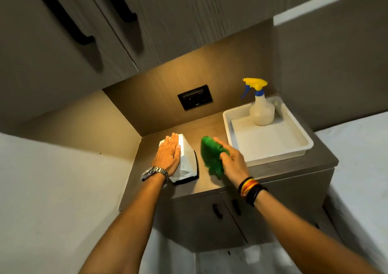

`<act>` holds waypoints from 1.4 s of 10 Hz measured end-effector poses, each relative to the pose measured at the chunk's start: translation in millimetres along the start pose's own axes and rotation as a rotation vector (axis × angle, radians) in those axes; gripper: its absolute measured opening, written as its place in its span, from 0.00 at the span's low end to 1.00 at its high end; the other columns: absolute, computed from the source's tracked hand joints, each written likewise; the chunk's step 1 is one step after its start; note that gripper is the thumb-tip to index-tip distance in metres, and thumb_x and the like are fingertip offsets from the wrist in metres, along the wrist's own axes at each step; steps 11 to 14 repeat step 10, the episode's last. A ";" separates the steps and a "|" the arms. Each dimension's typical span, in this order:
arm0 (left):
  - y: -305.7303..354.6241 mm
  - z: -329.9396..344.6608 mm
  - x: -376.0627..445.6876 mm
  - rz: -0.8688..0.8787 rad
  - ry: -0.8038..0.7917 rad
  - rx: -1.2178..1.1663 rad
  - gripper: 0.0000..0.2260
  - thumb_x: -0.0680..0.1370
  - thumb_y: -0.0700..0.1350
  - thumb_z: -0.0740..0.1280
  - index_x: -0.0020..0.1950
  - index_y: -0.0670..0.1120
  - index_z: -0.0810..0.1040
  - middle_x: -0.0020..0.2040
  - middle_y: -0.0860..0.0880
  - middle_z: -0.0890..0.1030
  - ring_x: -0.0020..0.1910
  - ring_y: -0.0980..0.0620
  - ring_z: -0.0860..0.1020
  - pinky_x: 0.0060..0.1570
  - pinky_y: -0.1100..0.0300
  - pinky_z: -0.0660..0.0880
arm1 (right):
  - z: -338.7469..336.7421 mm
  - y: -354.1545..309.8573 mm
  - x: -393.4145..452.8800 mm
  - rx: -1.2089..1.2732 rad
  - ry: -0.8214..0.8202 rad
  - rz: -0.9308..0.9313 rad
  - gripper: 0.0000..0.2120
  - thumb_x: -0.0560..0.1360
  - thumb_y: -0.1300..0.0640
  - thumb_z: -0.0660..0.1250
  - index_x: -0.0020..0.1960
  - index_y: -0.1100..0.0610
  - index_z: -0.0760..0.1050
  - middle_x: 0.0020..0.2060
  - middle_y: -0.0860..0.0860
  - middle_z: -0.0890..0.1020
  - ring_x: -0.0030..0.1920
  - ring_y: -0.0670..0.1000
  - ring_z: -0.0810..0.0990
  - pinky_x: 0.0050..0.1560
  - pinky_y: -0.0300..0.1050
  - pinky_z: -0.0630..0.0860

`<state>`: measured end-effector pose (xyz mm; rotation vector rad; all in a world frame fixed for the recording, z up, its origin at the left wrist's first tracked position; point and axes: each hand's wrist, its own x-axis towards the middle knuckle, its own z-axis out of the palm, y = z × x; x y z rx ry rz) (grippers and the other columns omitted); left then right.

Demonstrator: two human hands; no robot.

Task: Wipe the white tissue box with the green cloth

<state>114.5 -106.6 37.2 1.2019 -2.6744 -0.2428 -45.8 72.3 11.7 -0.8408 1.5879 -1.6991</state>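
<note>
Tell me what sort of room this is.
Probably a bedroom or hotel room: a lit wooden bedside niche with a black wall socket panel, tall grey wardrobe doors with black handles, and what looks like white bedding beside the grey cabinet.

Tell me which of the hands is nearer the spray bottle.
Right. The right hand, holding the green cloth, is just in front of the spray bottle's tray; the left hand rests on the tissue box.

No legible text; wall outlet panel [195, 97] marking too blurred.
</note>
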 end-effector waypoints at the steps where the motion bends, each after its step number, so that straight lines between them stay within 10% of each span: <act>1: 25.4 -4.6 0.6 0.033 0.112 0.026 0.27 0.83 0.52 0.45 0.82 0.46 0.52 0.82 0.46 0.54 0.82 0.44 0.52 0.78 0.52 0.45 | -42.7 -33.3 29.6 -0.132 0.074 -0.131 0.26 0.77 0.64 0.55 0.73 0.51 0.70 0.69 0.51 0.75 0.63 0.50 0.76 0.63 0.39 0.76; 3: 104.1 37.5 16.8 0.195 0.034 0.020 0.25 0.85 0.49 0.50 0.82 0.46 0.52 0.83 0.46 0.51 0.82 0.45 0.48 0.78 0.51 0.43 | -106.0 -37.9 83.8 -0.836 0.136 -0.303 0.28 0.77 0.66 0.56 0.77 0.59 0.61 0.77 0.58 0.64 0.77 0.58 0.62 0.78 0.51 0.57; 5: 156.3 102.4 24.5 0.139 -0.118 -0.004 0.27 0.85 0.50 0.49 0.82 0.45 0.43 0.83 0.45 0.42 0.82 0.47 0.42 0.76 0.55 0.37 | -122.7 18.4 98.6 -1.293 -0.165 -0.092 0.29 0.81 0.61 0.55 0.80 0.56 0.50 0.81 0.53 0.51 0.80 0.59 0.50 0.79 0.57 0.53; 8: 156.0 119.4 24.8 0.122 -0.177 0.007 0.31 0.82 0.54 0.45 0.81 0.45 0.38 0.81 0.45 0.35 0.80 0.48 0.36 0.74 0.55 0.32 | -111.7 38.5 110.1 -1.377 -0.513 0.297 0.41 0.78 0.41 0.54 0.80 0.55 0.35 0.80 0.52 0.35 0.80 0.58 0.35 0.78 0.59 0.38; 14: 159.4 92.1 21.9 0.144 -0.044 0.023 0.31 0.82 0.56 0.44 0.81 0.44 0.39 0.82 0.44 0.37 0.81 0.46 0.37 0.76 0.53 0.32 | -118.1 16.5 77.2 -1.221 -0.334 0.113 0.34 0.81 0.45 0.52 0.81 0.55 0.44 0.81 0.52 0.44 0.81 0.56 0.43 0.78 0.61 0.42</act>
